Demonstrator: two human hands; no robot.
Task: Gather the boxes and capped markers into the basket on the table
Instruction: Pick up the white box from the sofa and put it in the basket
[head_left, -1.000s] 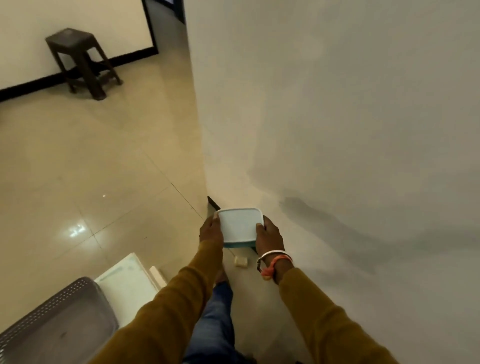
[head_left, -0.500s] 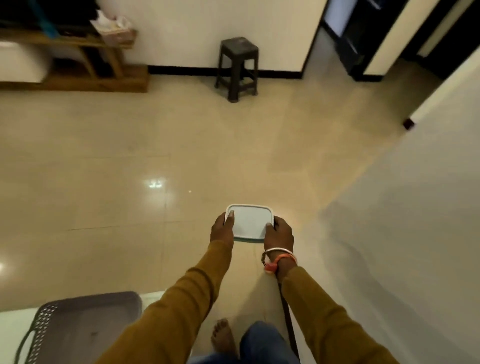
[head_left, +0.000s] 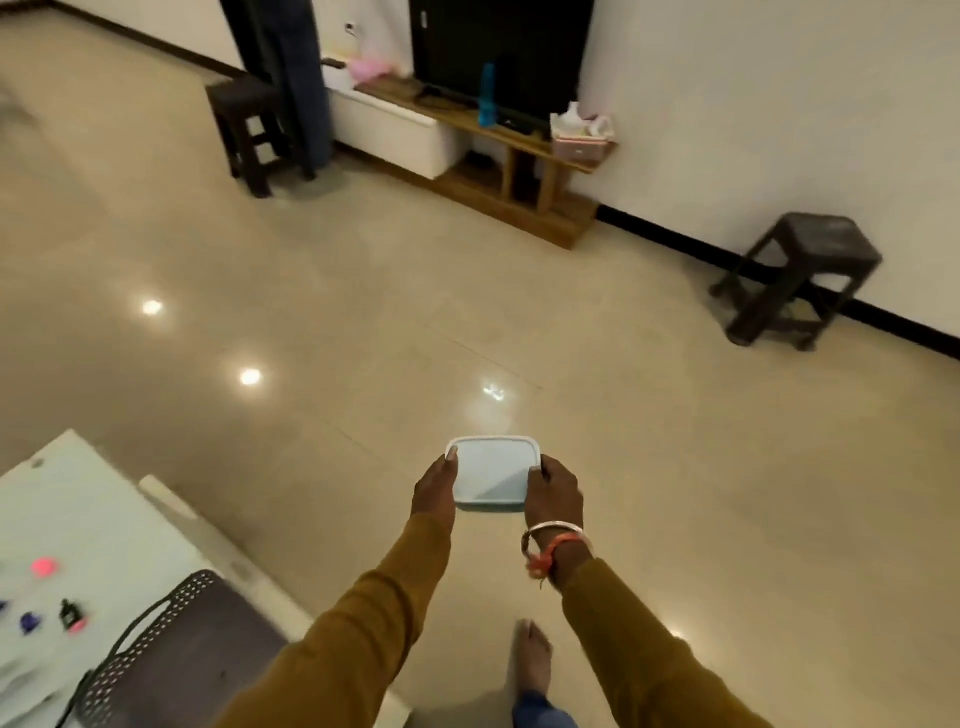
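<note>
Worktop (head_left: 78, 519): white, bottom left; small pink, blue & dark bits lie on it, too blurred to tell if they're markers or caps.
Basket (head_left: 171, 660): dark, perforated wall w/ a wire handle, sits at the worktop's near edge, bottom left. Inside partly cut off by the frame; can't tell what's in it.
Left hand (head_left: 435, 491): grips the box's left edge, fingers (head_left: 451, 457) pressed together along the side, thumb on top near the corner.
Box (head_left: 492, 472): pale lidded tub, held level between 2 hands, out over the floor (head_left: 675, 467), well apart from the basket & to its right.
Right hand (head_left: 553, 491): clamps the box's right edge, fingers curled under, so their spread can't be seen; bangle & orange thread at the wrist.
Step, prob.: carrying the box across to the basket.
Risk 1: box goes in at a tilt or catches the basket rim/handle; cause: approach from the side w/ both hands on the edges.
Risk 2: lid pops if squeezed; cause: grip is on the lid rim only.
Risk 3: slip on the glossy floor; cause: bare foot (head_left: 535, 660), eyes on the box.
Risk 4: a sleeve sweeps the small bits off the worktop while reaching in.
</note>
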